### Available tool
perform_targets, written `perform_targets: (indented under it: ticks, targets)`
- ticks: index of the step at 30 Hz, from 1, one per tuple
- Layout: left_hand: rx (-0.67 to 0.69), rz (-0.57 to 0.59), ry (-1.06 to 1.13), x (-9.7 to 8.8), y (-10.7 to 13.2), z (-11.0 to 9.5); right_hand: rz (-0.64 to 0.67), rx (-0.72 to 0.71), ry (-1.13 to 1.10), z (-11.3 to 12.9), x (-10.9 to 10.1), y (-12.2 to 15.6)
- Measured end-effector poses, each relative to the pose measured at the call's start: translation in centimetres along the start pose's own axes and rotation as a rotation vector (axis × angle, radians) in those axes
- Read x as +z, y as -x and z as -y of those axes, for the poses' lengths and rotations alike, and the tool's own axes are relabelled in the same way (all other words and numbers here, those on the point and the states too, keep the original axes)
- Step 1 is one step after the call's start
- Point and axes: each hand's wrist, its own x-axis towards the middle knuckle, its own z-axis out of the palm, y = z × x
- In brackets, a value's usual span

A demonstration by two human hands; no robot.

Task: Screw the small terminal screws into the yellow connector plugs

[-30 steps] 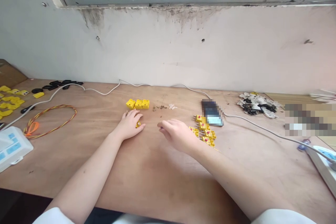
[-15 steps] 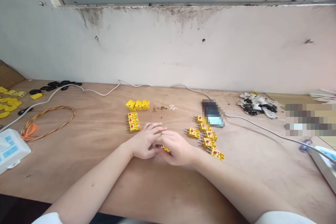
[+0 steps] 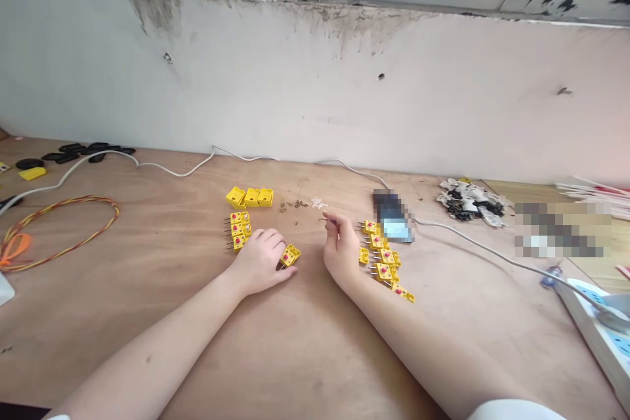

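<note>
L. hand (image 3: 263, 264), part-closed, steadies a yellow two-pin plug half (image 3: 291, 254) low over the tabletop (image 3: 285, 354); r. hand (image 3: 340, 246), fingertips together, pinches a thin bit (image 3: 322, 218), ID unclear. Loose pinch could drop it nr. brass-toned screws (image 3: 298, 204).

The yellow plug (image 3: 291, 254) sits between the thumb and fingers of the left hand (image 3: 262, 261). Its boxy body bears a round red spot on the upper face. It is turned at a slant, with its metal pins pointing down and left toward the palm, and its hollowed end facing up and right. Whether it touches the counter (image 3: 295, 348) cannot be told. A thin piece (image 3: 323, 219), too small to make out clearly, pokes out leftward from the pinch of the right hand (image 3: 340, 246).
</note>
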Motion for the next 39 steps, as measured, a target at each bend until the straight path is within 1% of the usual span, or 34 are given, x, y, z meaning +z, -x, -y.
perform_targets:
  ticks: [3,5,8,10,13,16,18,21,25,32,39]
  targets:
    - [-0.106,-0.044,-0.074,0.7,-0.5,-0.7,0.034,-0.042,0.029,-0.3,0.6,0.4]
    - [-0.155,-0.063,-0.1,1.0,-0.6,-1.4,0.036,-0.03,0.033,-0.6,1.0,0.5]
    - [-0.168,-0.106,-0.091,1.2,-0.7,-2.3,0.038,0.013,0.011,-0.9,1.3,0.2]
    - [-0.157,-0.137,-0.055,1.1,-0.7,-2.5,0.021,0.035,0.005,-1.0,1.4,0.0]
    - [-0.098,-0.132,0.023,1.0,-0.8,-2.2,-0.039,0.072,0.014,-1.0,1.5,-0.3]
    - [0.009,-0.057,0.082,1.0,-1.0,-1.7,-0.067,0.07,0.025,-1.1,1.7,-0.5]
    - [0.031,-0.013,0.114,1.0,-1.1,-1.4,-0.069,0.051,0.025,-1.1,1.9,-0.5]
    - [0.026,0.022,0.155,1.0,-1.0,-1.0,-0.081,0.05,0.022,-1.2,2.1,-0.5]
    - [0.025,0.025,0.184,0.9,-0.6,-0.6,-0.084,0.062,0.014,-1.2,2.3,-0.3]
    - [-0.035,-0.009,0.234,0.9,0.3,-0.2,-0.052,0.036,0.067,-0.7,2.4,0.0]
    - [-0.091,-0.084,0.308,0.9,0.5,-0.1,-0.076,0.004,0.102,-0.5,2.4,0.0]
